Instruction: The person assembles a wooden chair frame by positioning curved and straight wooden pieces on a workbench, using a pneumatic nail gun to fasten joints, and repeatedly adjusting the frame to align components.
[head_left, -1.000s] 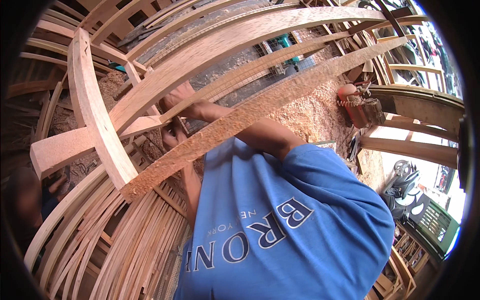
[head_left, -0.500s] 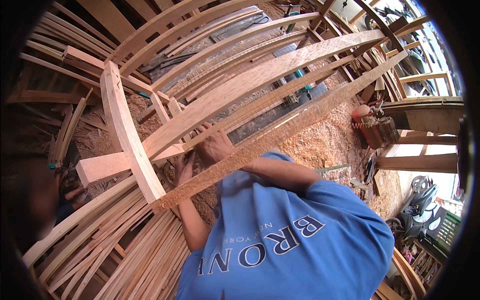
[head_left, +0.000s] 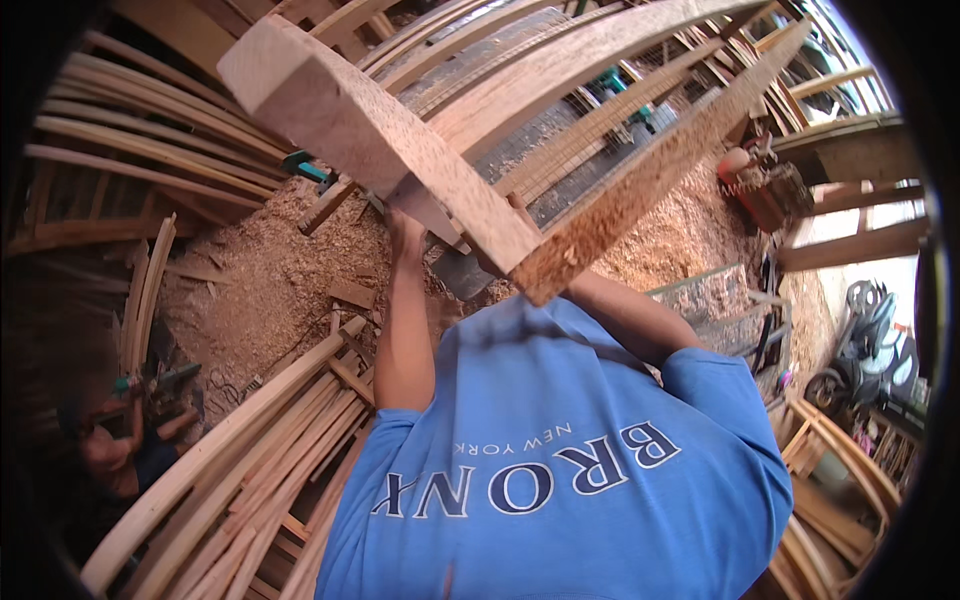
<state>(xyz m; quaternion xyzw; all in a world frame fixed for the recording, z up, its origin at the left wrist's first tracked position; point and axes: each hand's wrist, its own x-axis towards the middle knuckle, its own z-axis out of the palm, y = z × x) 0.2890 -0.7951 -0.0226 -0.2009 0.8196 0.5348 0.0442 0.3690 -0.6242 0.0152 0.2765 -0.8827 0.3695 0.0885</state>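
Observation:
A pale wooden frame [head_left: 385,125] rises close in front of me, tilted, with a thick end beam and long curved slats running to the far right. Near an inner crosspiece [head_left: 425,212], my left hand [head_left: 405,228] closes on the frame, its fingers mostly hidden behind the wood. The end beam covers most of my right hand [head_left: 517,203]; only fingertips show, curled at a slat. A wide sawdust-coated rail [head_left: 650,180] slants across above my right forearm. Just under the crosspiece lies a dark flat piece [head_left: 465,272], which I cannot make out.
Wood shavings [head_left: 270,265] cover the floor. Long strips [head_left: 270,480] are stacked at the lower left, others [head_left: 150,110] at the upper left. A red machine [head_left: 765,190] and a motorbike [head_left: 870,345] stand at the right. Another person [head_left: 110,445] works at the far left.
The frame has swung up and turned, its near end now higher and closer to me. My left hand has moved up and forward with it. More shavings-covered floor shows at the left.

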